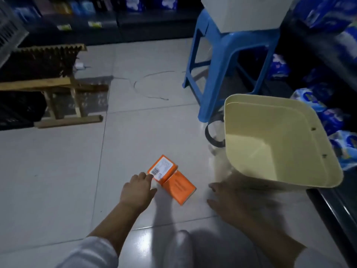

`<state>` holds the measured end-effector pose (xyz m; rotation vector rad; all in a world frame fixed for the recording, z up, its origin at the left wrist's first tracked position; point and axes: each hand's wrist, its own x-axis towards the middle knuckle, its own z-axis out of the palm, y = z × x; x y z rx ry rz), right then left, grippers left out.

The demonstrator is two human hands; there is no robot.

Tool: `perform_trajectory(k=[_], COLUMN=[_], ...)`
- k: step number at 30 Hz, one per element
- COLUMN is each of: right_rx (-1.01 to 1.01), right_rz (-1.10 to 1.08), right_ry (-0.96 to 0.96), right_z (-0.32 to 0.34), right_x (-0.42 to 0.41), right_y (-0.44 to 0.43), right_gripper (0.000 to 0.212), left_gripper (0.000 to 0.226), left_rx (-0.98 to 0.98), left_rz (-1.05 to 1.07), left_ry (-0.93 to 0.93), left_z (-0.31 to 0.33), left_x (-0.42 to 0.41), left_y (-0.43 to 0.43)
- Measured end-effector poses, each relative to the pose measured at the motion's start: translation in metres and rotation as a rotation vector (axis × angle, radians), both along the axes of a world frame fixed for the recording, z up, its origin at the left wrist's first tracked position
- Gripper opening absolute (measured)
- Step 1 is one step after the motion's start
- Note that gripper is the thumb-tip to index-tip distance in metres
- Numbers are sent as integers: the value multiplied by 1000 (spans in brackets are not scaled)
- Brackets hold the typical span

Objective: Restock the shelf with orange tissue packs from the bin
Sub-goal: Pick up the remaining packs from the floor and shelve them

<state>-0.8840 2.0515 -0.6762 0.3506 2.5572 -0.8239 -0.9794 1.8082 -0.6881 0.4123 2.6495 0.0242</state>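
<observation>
- I am reaching my left hand (138, 190) down to the floor (58, 180), and its fingertips (149, 176) are touching the near corner of the labelled pack (162, 169); the fingers are lying fairly straight, not wrapping round it.
- The labelled pack, orange with a white barcode sticker facing up, is leaning on the flat pack (179, 187), also orange, which is lying on the tiles just right of my left hand.
- My right hand (228, 200) is hovering low over the floor, blurred, fingers spread wide and holding nothing; it is sitting between the flat pack and the bin (270, 151).
- The bin, cream-coloured, is tipping with its mouth facing me, a dark handle (212, 132) hanging at its left side.
- The bin is sitting just beside the shelf (334, 206) on my right, where blue packs (328, 117) are showing.
- A blue stool (222, 64) is standing behind the bin, carrying a white box (249, 12).
- A wooden rack (54, 82) is standing at the left, well apart from the packs, and a thin cable (146, 88) is lying on the tiles beyond them.
</observation>
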Motion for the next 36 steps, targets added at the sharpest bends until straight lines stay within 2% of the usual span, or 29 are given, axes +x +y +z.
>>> perform_trajectory(k=[6, 11, 13, 17, 19, 24, 28, 30, 33, 36], right_rx=[-98, -135, -119, -45, -20, -21, -141, -187, -224, -271], right_rz=[-54, -98, -117, -98, -82, -102, -188, -234, -279, -312], right_ry=[-147, -281, -280, -240, -227, -221, -221, -206, -179, -138], right_z=[-91, -148, -163, -182, -190, -195, -187, -179, -158, -127], right_x=[-38, -61, -69, -79, -79, -79, -72, -66, -55, -42], right_y=[-11, -13, -15, -20, -23, -31, -27, -23, -16, -11], right_gripper=[54, 42, 39, 60, 57, 41, 26, 27, 27, 27], left_gripper=[52, 51, 55, 72, 73, 72, 64, 57, 48, 44], left_rx=[65, 135, 145, 107, 107, 68, 9, 87, 310, 425], left_rz=[216, 378, 421, 473, 474, 459, 412, 418, 448, 499], left_ry=[-61, -107, -85, -97, -118, -124, -144, -155, -254, -292], left_z=[-76, -129, -146, -173, -180, -182, -169, -166, -154, -127], left_x=[-36, -57, -64, -78, -83, -93, -92, -82, -66, -55], left_y=[7, 22, 25, 27, 27, 25, 32, 36, 40, 40])
